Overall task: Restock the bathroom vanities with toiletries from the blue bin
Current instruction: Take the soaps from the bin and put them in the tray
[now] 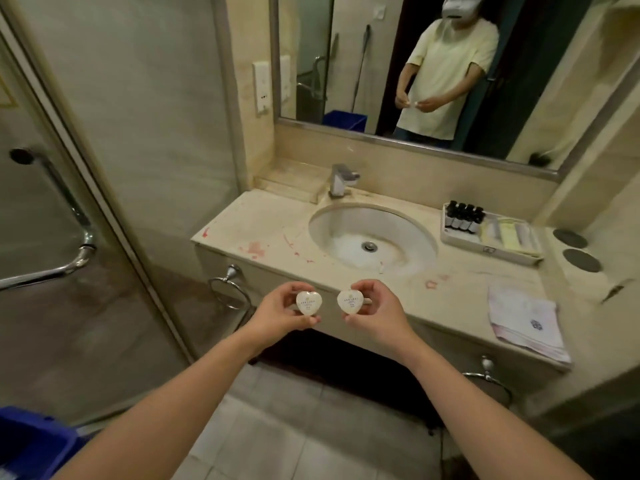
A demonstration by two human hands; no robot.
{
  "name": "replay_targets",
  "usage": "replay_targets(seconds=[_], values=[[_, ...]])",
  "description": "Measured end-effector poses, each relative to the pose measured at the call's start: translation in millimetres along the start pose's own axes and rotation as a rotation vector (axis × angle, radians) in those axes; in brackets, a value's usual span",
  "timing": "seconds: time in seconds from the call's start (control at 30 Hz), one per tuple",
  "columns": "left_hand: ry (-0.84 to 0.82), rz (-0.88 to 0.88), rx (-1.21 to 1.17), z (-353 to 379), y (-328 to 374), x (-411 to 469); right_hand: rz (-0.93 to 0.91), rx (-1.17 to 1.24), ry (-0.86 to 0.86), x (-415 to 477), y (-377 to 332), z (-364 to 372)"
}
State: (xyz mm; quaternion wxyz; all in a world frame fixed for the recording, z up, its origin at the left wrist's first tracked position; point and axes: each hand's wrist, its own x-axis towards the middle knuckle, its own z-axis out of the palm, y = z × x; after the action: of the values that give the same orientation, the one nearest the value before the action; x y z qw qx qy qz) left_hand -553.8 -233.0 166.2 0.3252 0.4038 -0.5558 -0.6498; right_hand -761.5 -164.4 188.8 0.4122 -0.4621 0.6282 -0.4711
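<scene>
Task status, by judgement: partly complete. The tray on the surface, to the right of the sink, already carries four small dark-capped bottles standing in a row at its rear left corner. A set of pale flat packets lies beside them. Two white heart-shaped toiletry items are not yet placed. The left heart and the right heart are held in the air just in front of the surface's front edge, near each other but not touching. The blue bin sits on the floor at the lower left, only partly in view; its contents cannot be made out. Remaining work, as judged: set both hearts down on the vanity, probably in or beside the tray, then draw further stock from the bin if required. Grip state: the left hand pinches the left heart between thumb and curled fingers, and the right hand pinches the right heart in the same way. Each grip is clamped on its own item, with the printed face turned toward the camera. A folded towel lies on the surface in front of the tray, overhanging the front edge.
</scene>
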Motion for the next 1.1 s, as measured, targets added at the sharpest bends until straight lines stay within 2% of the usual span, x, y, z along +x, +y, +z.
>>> replay_targets(seconds=[0.33, 0.5, 0.83, 1.1], values=[[-0.208, -0.002, 0.115, 108.0, 12.6, 66.4, 0.016, 0.046, 0.199, -2.1, 21.3, -107.1], [-0.227, 0.007, 0.232, 147.1, 19.2, 99.8, 0.049, 0.058, 0.3, 3.5, 34.6, -140.2], [-0.379, 0.04, 0.376, 173.4, 33.7, 209.3, 0.111, 0.008, 0.479, 66.3, 32.3, -181.3], [-0.475, 0.166, 0.464, 180.7, 61.5, 300.0, 0.129, 0.02, 0.608, 139.1, 20.2, -197.1]])
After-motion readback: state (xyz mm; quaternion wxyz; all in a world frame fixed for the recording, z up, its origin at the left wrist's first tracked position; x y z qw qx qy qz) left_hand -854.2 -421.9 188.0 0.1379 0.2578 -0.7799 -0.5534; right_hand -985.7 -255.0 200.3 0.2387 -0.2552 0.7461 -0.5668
